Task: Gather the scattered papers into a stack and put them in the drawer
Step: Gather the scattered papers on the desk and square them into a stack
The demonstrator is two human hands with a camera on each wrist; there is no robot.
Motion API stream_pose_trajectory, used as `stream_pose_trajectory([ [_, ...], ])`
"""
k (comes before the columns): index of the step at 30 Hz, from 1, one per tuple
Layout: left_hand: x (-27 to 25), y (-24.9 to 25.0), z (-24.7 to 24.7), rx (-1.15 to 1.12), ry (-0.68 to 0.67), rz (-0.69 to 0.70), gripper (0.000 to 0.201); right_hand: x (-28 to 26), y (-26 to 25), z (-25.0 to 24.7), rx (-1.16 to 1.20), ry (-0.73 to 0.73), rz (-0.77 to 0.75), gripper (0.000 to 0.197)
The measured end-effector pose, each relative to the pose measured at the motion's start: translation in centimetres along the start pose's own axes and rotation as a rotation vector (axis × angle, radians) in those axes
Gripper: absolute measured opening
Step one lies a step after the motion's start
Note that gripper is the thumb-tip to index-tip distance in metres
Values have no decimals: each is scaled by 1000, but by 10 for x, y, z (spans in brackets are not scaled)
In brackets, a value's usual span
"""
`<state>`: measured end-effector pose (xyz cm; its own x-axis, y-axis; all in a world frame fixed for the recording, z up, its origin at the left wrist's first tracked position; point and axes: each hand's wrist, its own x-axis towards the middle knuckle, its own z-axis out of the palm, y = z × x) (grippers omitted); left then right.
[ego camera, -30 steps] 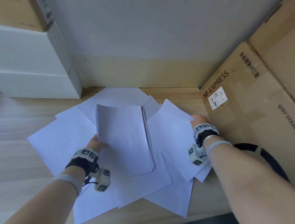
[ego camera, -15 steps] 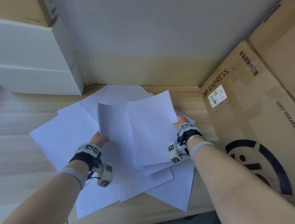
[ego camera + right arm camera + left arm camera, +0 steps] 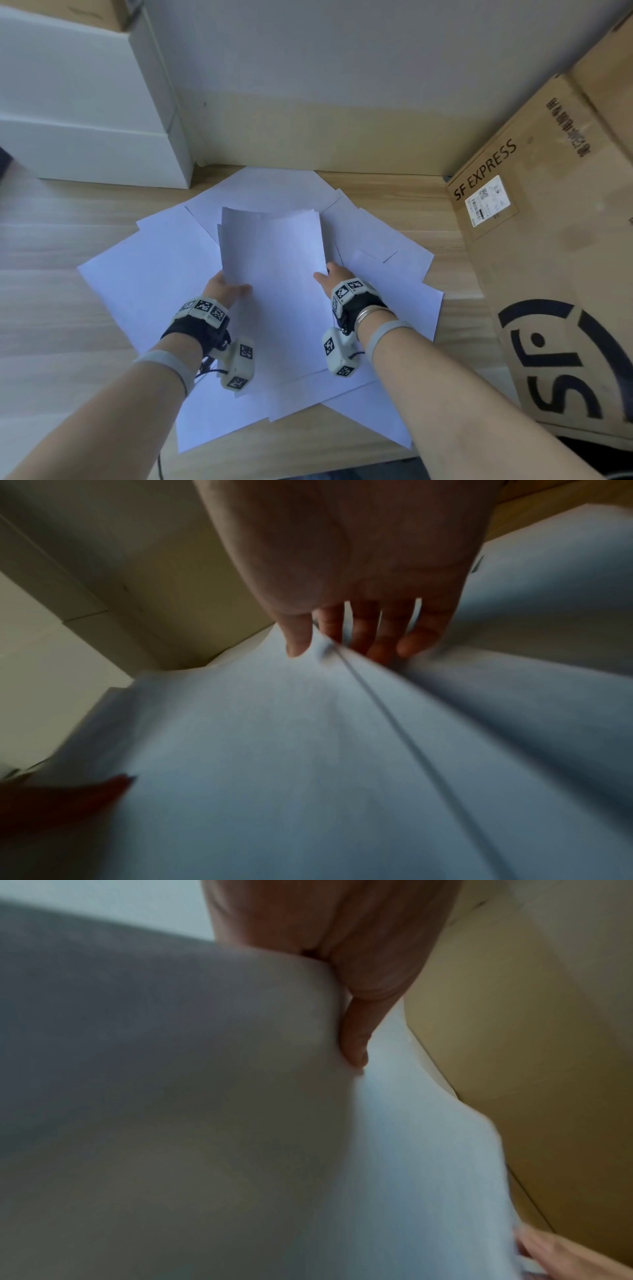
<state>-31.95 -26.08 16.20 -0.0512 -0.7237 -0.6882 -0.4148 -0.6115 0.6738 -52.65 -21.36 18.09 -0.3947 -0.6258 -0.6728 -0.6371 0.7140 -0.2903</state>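
Both forearms extended forward, side by side. Left hand (image 3: 224, 287) pinches sheaf's left edge, thumb on top; right hand (image 3: 334, 275) pinches right edge, fingers beneath.

The cardboard box (image 3: 548, 274) at the right carries the only readable words: "SF EXPRESS" in dark capitals, running slantwise up its near face. Just below sits a white shipping label (image 3: 487, 199) with a barcode and fine print too small to read. Further down the same face is a large black round logo (image 3: 561, 363), its big letters seemingly "SF" turned sideways. A line of Chinese characters (image 3: 568, 130) stands on the box's upper part, not legible here.
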Motion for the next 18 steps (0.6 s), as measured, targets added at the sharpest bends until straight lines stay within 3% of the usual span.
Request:
stream_pose_trajectory([
  [2, -1, -1, -5, -19, 9, 13, 43, -1, 12, -6, 16, 111, 27, 28],
  [4, -2, -2, -10, -15, 31, 36, 42, -3, 27, -9, 5, 177, 90, 33],
  [15, -16, -14, -19, -4, 62, 36, 42, -27, 38, 23, 117, 206, 87, 83],
  [18, -19, -15, -19, -7, 54, 40, 42, -29, 40, 15, 168, 164, 98, 80],
])
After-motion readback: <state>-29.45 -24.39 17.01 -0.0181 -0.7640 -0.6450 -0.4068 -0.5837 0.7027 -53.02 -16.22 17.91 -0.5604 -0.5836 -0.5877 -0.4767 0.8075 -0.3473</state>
